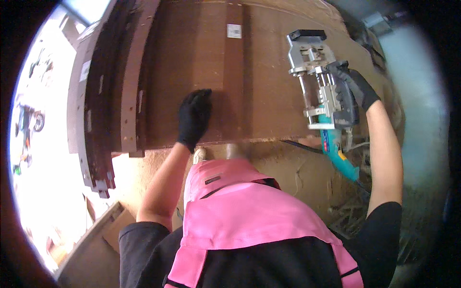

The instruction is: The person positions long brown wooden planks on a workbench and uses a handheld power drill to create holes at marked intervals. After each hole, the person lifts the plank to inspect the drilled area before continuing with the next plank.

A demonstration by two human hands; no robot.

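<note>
My left hand (pixel 194 115), in a black glove, is over a wide brown door-like panel (pixel 192 57), close to its near edge. Its fingers are curled; whatever they might hold is hidden under the hand. On the right, my black-gloved right hand (pixel 359 86) grips the black upper part of a mortising machine (pixel 329 96). This tool has a silver metal frame with guide rods, a black handle and a teal motor body (pixel 342 161) pointing toward me. It rests at the right part of the panel.
Dark brown slotted strips (pixel 132 91) are stacked along the left. A white label (pixel 234 31) is stuck on the panel. A black cord (pixel 362 186) trails from the tool. My pink apron (pixel 254 211) is near the panel's front edge. Bright ground with a parked motorbike (pixel 36 120) shows far left.
</note>
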